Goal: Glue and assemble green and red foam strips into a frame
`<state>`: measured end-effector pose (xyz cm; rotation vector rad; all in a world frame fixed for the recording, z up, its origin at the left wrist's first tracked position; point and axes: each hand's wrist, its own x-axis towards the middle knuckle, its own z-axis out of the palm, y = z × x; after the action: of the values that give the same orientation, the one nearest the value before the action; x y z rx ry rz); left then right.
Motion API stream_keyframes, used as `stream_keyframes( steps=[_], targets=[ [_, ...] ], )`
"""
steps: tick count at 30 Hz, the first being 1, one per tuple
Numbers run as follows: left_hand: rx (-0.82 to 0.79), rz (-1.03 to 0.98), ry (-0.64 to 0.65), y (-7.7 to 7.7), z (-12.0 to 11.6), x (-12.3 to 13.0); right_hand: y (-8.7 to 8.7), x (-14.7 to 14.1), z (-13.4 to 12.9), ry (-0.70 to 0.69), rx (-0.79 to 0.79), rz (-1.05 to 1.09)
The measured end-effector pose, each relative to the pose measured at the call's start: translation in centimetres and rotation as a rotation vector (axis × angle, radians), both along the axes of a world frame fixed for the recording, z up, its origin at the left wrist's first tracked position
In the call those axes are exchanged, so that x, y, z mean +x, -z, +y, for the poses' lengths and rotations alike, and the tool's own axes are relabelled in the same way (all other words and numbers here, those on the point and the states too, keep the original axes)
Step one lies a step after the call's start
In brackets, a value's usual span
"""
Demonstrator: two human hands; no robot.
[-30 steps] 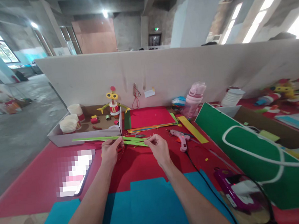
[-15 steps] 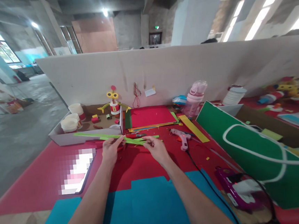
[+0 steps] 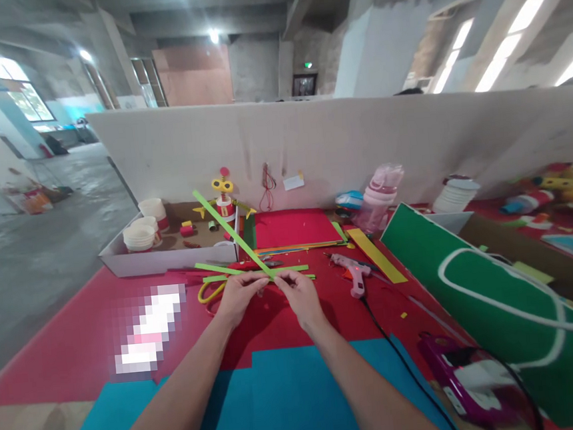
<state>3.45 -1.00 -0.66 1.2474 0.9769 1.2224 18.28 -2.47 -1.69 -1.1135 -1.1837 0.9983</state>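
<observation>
My left hand [image 3: 243, 298] and my right hand [image 3: 296, 294] meet over the red table, fingertips pinched close together at the near end of a long green paper strip [image 3: 233, 234]. The strip slants up and left from my fingers, passing in front of the white box. More green strips [image 3: 291, 269] lie on the table just behind my hands. Yellow scissor handles [image 3: 207, 294] show left of my left hand. A pink glue gun [image 3: 354, 272] lies to the right of my right hand.
A white box [image 3: 170, 258] with paper cups stands back left, near a small yellow-and-red figure [image 3: 225, 203]. Red sheets [image 3: 295, 227] lie behind the hands. A green board [image 3: 475, 305] and purple device [image 3: 456, 381] are at the right; blue sheets [image 3: 303, 401] lie in front.
My left hand has moved right, close to my right hand. The held strip now points steeply up and left, and the strips behind and the scissor handles show more.
</observation>
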Motion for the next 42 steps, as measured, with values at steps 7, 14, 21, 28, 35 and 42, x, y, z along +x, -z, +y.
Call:
stream_keyframes(
  steps=[7, 14, 21, 28, 35, 42],
  targets=[
    [-0.065, -0.018, -0.077, 0.3, -0.3, 0.6, 1.6, -0.3, -0.1, -0.02, -0.005, -0.043],
    [-0.08, -0.047, -0.059, 0.7, -0.2, 0.6, 1.6, -0.7, -0.1, -0.04, -0.001, -0.023],
    [-0.052, -0.134, -0.09, 0.8, 0.1, 0.8, 1.7, -0.4, 0.5, -0.046, 0.055, -0.006],
    [-0.052, -0.21, -0.078, 1.3, 0.6, 0.6, 1.1, 0.1, 0.7, -0.106, 0.001, 0.055],
    [-0.041, -0.202, -0.09, 1.2, 0.6, 0.5, 1.3, -0.1, 0.8, -0.108, 0.006, 0.041],
    [-0.052, -0.226, -0.077, 1.0, 0.4, 0.5, 1.3, -0.3, 0.4, -0.102, 0.014, 0.086]
  ],
)
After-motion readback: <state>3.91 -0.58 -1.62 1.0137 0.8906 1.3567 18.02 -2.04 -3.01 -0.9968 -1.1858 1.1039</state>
